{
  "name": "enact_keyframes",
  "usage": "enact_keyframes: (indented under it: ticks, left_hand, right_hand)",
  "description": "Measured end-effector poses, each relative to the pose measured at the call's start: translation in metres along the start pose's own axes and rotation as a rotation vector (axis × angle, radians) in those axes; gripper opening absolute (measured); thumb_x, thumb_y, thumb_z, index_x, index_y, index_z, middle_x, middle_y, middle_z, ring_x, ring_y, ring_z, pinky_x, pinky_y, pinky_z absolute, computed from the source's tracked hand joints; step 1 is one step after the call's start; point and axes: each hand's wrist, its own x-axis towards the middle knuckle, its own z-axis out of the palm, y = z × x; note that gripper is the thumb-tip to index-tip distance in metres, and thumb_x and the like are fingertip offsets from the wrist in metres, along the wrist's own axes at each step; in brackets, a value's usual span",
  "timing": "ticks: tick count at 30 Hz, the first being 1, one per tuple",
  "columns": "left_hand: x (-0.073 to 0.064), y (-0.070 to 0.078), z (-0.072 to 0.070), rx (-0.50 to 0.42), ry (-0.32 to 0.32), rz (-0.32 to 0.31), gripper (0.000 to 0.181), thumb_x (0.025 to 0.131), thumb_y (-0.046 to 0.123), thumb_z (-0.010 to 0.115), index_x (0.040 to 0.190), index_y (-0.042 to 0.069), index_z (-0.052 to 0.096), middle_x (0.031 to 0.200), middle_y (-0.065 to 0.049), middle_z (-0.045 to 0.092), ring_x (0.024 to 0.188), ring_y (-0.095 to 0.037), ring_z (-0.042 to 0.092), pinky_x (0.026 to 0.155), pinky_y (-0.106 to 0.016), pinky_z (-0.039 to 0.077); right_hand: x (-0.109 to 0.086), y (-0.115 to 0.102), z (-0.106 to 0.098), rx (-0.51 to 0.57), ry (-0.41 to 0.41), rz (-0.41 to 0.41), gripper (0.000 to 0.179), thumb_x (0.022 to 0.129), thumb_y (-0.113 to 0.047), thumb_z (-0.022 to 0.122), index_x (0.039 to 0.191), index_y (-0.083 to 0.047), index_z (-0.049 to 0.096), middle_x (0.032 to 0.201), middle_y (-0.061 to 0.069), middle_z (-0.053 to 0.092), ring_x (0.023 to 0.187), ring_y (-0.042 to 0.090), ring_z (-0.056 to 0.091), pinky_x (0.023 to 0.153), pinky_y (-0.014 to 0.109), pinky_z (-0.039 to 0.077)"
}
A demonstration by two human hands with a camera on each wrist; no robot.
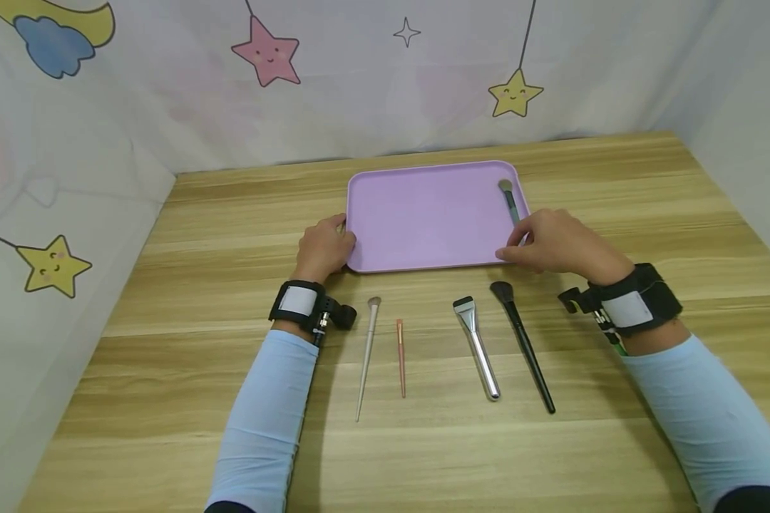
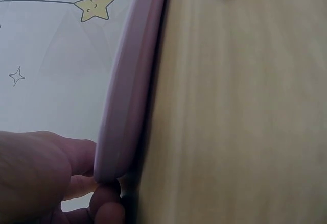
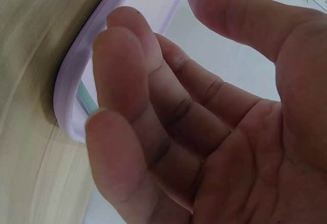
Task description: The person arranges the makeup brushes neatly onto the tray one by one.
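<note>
A purple tray [image 1: 423,217] lies at the back of the table. My left hand [image 1: 324,249] grips its left edge near the front corner; in the left wrist view the thumb is at the rim and other fingers [image 2: 108,211] curl beneath. Inside the tray, along its right side, lies a green-handled makeup brush [image 1: 510,199]. Over the tray's front right corner is my right hand [image 1: 561,246], loosely bent, with the thumb apart from the fingers and nothing between them. Those fingers partly hide the brush's handle [image 3: 87,97].
In front of the tray lie a pale slim brush [image 1: 368,356], a small pink brush [image 1: 401,360], a silver flat-topped brush [image 1: 479,349] and a black brush [image 1: 525,343]. A star-printed curtain [image 1: 359,107] stands behind the wooden table [image 1: 199,399].
</note>
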Motion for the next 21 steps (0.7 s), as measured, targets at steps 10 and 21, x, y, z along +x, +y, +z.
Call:
enact_keyframes:
  ticks: [10, 21]
  left_hand:
    - [-0.0002, -0.0001, -0.0004, 0.001, -0.006, 0.000, 0.056, 0.098, 0.024, 0.047, 0.153, 0.012, 0.046, 0.136, -0.018, 0.058, 0.092, -0.032, 0.062, 0.074, -0.039, 0.046]
    - [0.0001, -0.0001, -0.0017, 0.001, 0.002, 0.015, 0.057, 0.096, 0.022, 0.048, 0.152, 0.011, 0.048, 0.141, -0.017, 0.056, 0.106, -0.035, 0.058, 0.084, -0.046, 0.048]
  right_hand:
    - [0.0005, -0.0001, 0.0021, 0.000, -0.084, -0.011, 0.035, 0.093, -0.033, 0.072, 0.100, 0.001, 0.075, 0.073, 0.007, 0.066, 0.064, 0.020, 0.059, 0.057, 0.035, 0.046]
    - [-0.0004, -0.0018, 0.0049, -0.007, -0.114, -0.054, 0.031, 0.094, -0.029, 0.071, 0.096, 0.002, 0.074, 0.072, 0.005, 0.067, 0.062, 0.019, 0.060, 0.057, 0.034, 0.048]
